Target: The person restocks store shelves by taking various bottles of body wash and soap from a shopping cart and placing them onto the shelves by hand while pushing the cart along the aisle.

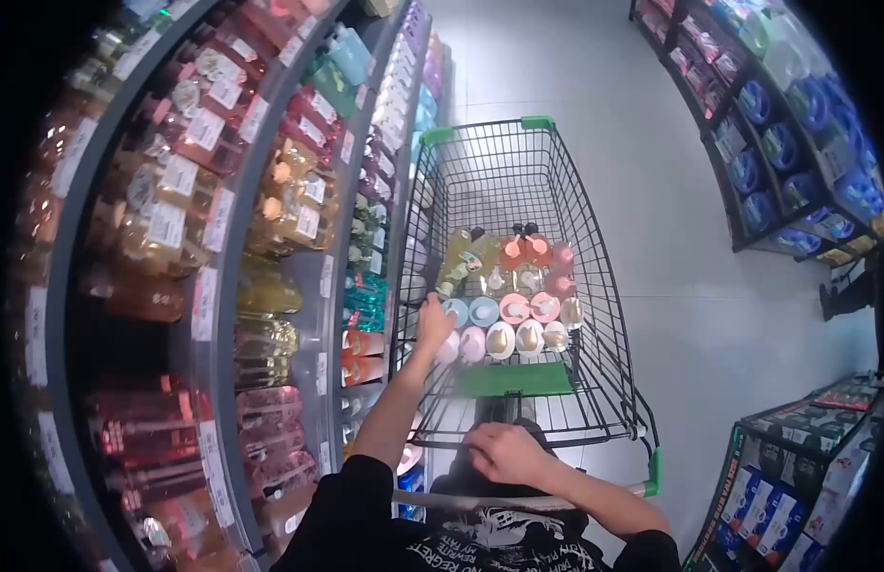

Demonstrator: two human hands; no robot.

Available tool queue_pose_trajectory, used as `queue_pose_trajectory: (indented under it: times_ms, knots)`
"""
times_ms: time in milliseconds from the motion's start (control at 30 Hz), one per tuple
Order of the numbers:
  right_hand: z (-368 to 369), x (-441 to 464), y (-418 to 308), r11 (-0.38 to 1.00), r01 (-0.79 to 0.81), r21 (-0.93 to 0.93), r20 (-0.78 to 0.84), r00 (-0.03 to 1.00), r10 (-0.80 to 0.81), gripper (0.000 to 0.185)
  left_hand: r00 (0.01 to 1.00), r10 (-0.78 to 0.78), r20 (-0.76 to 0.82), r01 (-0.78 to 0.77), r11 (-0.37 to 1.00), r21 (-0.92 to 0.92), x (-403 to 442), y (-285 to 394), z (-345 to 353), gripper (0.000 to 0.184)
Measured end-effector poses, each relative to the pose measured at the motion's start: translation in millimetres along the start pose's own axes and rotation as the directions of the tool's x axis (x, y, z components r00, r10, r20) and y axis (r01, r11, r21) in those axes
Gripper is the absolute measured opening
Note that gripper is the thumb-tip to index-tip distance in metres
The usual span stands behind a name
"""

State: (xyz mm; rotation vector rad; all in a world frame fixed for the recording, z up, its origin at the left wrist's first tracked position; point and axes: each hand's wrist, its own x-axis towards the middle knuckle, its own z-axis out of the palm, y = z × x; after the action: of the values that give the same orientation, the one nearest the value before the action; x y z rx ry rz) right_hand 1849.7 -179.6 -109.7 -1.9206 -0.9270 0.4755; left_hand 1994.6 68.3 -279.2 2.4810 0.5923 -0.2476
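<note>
A wire shopping cart (594, 238) with green corners stands in front of me, its rear half lined with rows of pump bottles. My left hand (434, 324) reaches over the cart's left side, its fingers at a yellow-green bottle (456, 267) that lies tilted beside the others. Just right of that hand are blue-topped bottles (483, 310) and pink-topped bottles (514, 308). My right hand (507, 454) is near my body above the cart's handle side, fingers curled, with nothing visible in it.
Tall shelves (234, 286) packed with bottles run close along the cart's left side. Another shelf (718, 153) with blue packages is at the upper right, and a display of boxes (766, 505) at the lower right. A person's dark shoe (828, 301) shows at the right edge.
</note>
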Motion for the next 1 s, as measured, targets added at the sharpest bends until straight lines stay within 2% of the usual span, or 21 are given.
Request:
queue_pose_trajectory:
  times_ms: [33, 100, 167, 233, 267, 300, 367, 400, 600, 733, 1000]
  knots:
    - [-0.8, 3.7, 3.9, 1.0, 0.001, -0.024, 0.032, 0.999, 0.0, 0.019, 1.0, 0.004, -0.002, -0.004, 1.0, -0.024, 18.4, 4.3, 0.9, 0.053]
    - [-3.5, 14.3, 8.6, 0.999, 0.018, -0.048, 0.056, 0.998, -0.015, 0.019, 0.996, -0.074, 0.042, 0.071, 0.995, 0.07, 54.6, 11.9, 6.4, 0.051]
    - [-9.2, 25.9, 10.1, 0.998, 0.02, -0.052, 0.097, 0.995, -0.015, 0.024, 0.997, -0.062, 0.035, 0.056, 0.987, 0.152, 94.5, 3.4, 27.9, 0.05]
    - [-14.9, 40.1, 9.1, 0.999, 0.007, -0.048, 0.135, 0.991, -0.001, 0.021, 0.999, -0.012, 0.042, 0.003, 0.977, 0.213, 126.8, 0.1, 42.5, 0.048]
    - [-17.4, 46.7, 10.2, 0.998, 0.01, -0.059, 0.196, 0.981, 0.002, 0.029, 0.997, 0.073, 0.016, -0.074, 0.971, 0.228, 142.2, -5.1, 50.9, 0.047]
    - [-15.5, 50.8, 14.7, 0.985, 0.093, -0.143, 0.231, 0.971, -0.058, 0.034, 0.988, 0.154, -0.007, -0.148, 0.958, 0.245, 153.9, -10.7, 60.0, 0.046]
    - [-15.8, 61.8, 18.2, 0.974, 0.114, -0.196, 0.314, 0.948, -0.048, 0.037, 0.99, 0.122, -0.065, -0.096, 0.946, 0.308, 178.7, -11.1, 75.2, 0.046]
    - [-17.1, 65.9, 20.8, 0.982, 0.091, -0.166, 0.328, 0.944, -0.032, 0.036, 0.99, 0.095, -0.104, -0.055, 0.94, 0.337, 187.6, -4.9, 73.5, 0.044]
    - [-22.1, 92.1, 24.2, 0.995, -0.024, -0.096, 0.303, 0.951, 0.052, 0.032, 0.982, 0.15, -0.11, -0.08, 0.874, 0.48, 233.1, -7.3, 87.5, 0.031]
    - [-24.7, 102.7, 27.5, 0.992, -0.032, -0.122, 0.307, 0.949, 0.069, 0.033, 0.986, 0.166, -0.006, -0.145, 0.874, 0.463, 254.4, -12.0, 87.0, 0.028]
    - [-24.5, 121.1, 24.1, 0.988, -0.051, -0.147, 0.285, 0.954, 0.091, 0.035, 0.985, 0.168, 0.042, -0.17, 0.897, 0.408, 272.2, -15.9, 84.8, 0.022]
